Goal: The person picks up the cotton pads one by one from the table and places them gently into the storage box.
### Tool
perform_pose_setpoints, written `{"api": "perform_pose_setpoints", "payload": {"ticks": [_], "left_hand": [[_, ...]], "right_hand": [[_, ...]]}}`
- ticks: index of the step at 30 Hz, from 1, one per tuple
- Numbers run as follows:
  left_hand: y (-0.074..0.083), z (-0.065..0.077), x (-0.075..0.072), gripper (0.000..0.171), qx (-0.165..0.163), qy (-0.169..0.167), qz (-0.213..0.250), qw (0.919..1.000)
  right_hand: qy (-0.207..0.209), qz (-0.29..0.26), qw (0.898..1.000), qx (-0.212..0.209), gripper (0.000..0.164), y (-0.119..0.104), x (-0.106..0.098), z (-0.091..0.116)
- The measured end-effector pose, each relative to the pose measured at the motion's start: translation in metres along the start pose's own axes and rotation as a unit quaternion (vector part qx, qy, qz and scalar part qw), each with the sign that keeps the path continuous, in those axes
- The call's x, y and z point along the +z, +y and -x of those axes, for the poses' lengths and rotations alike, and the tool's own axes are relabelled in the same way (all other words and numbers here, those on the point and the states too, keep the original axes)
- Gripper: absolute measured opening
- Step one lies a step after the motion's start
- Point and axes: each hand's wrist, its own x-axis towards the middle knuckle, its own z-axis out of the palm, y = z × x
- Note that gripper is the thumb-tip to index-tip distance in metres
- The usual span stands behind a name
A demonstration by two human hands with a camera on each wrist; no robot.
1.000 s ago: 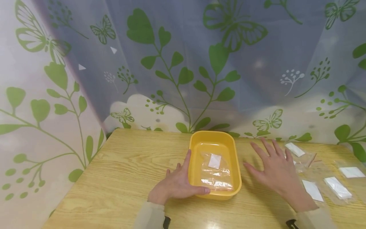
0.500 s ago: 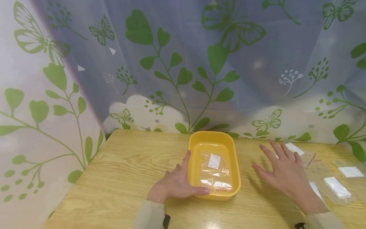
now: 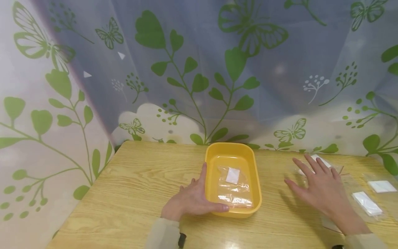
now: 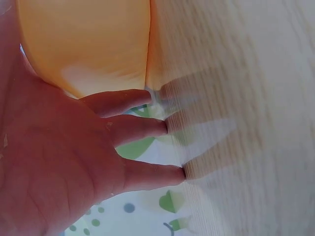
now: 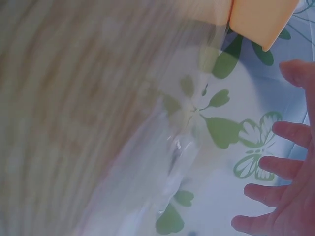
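Observation:
A yellow plastic tub (image 3: 258, 188) stands on the table with a clear zip bag (image 3: 232, 175) inside, a small white packet showing in it. My left hand (image 3: 189, 200) touches the tub's near left corner, thumb along the front rim and index finger up the left side. In the left wrist view the other fingers (image 4: 152, 176) are straight and spread, their tips at the tabletop. To the right, my right hand (image 3: 324, 192) hovers with spread fingers above several clear bags, holding nothing. One bag (image 5: 147, 167) lies below it in the right wrist view.
More clear bags with white packets lie at the right, among them a near bag (image 3: 367, 204) and a far right bag (image 3: 381, 186). A printed curtain (image 3: 186, 86) hangs right behind the table (image 3: 149, 173).
My right hand has moved rightward, away from the tub and over the bags, covering more of them. The left hand and the tub have stayed in place.

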Motion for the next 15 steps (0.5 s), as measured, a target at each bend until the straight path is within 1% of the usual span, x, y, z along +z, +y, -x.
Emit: {"api": "perform_pose_setpoints", "payload": {"ticks": [7,15], "left_hand": [[0.001,0.001,-0.001,0.146,-0.002,-0.004,-0.008,1.0000],[0.000,0.000,-0.001,0.146,-0.004,-0.006,0.004,1.0000]], "right_hand": [[-0.001,-0.019,1.000,0.000,0.071,0.014,-0.001,0.004],[-0.026,-0.023,0.999,0.008,0.074,0.029,-0.005,0.003]]}}
